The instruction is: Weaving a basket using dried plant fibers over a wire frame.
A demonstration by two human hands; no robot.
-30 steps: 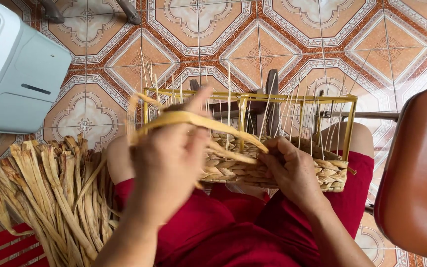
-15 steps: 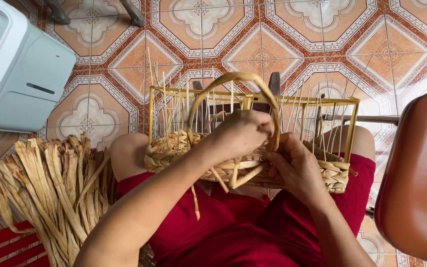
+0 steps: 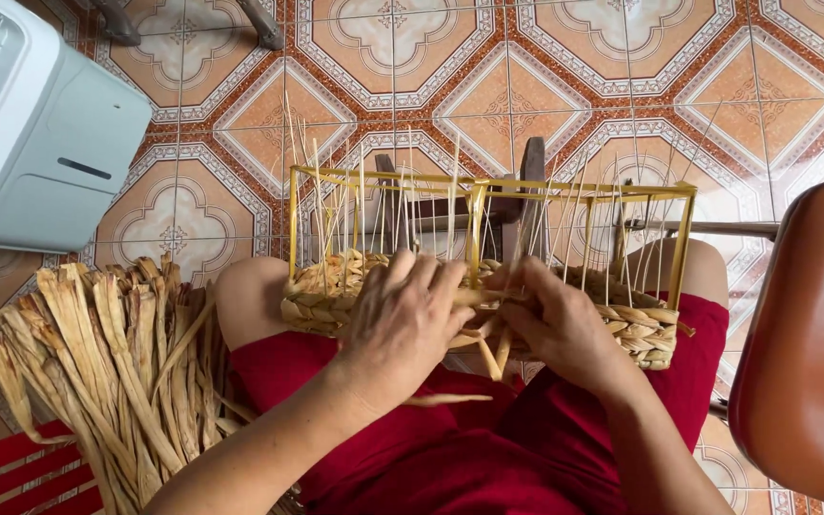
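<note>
Straw strand (image 3: pixel 474 298) is pinched by left hand (image 3: pixel 402 319) & right hand (image 3: pixel 555 319), prob. both clenched; axis runs left-right along basket rim (image 3: pixel 488 186).

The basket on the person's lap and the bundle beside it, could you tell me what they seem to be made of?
The basket looks woven from dried plant fibre, perhaps water hyacinth or straw: matte tan braided rows under both hands, left hand and right hand. Its frame appears to be thin yellow-coated metal rod, though painted cane is possible. The bundle is flat, dull, crinkled dried strips of the same fibre.
</note>
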